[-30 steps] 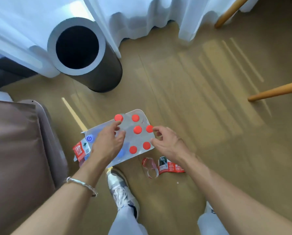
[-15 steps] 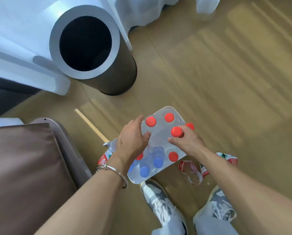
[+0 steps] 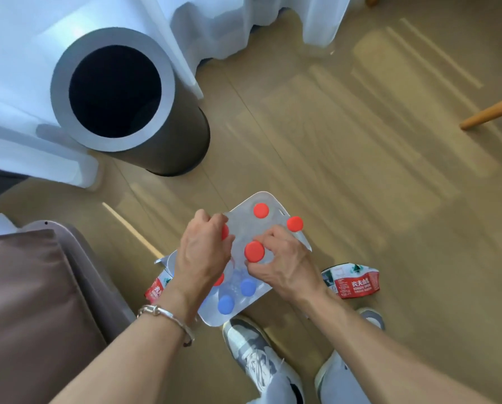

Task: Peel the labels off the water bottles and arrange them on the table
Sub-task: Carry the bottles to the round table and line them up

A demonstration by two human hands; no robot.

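Seen from above, a small white table carries several clear water bottles, some with red caps and two with blue caps. My left hand is curled round a red-capped bottle at the table's left side. Round the neck of another red-capped bottle in the middle, my right hand has its fingers closed; this cap looks larger and nearer than the others. A peeled red and white label lies on the floor at the right, another label at the left.
A tall dark round bin with an open top stands on the wooden floor behind the table. A brown cushioned seat is close on the left. White curtains hang at the back. A wooden chair leg is at the right. My shoes are under the table's near edge.
My right hand closed round the middle red-capped bottle, whose cap now appears nearer. My left hand shifted onto the red-capped bottle at the left. The view moved closer.
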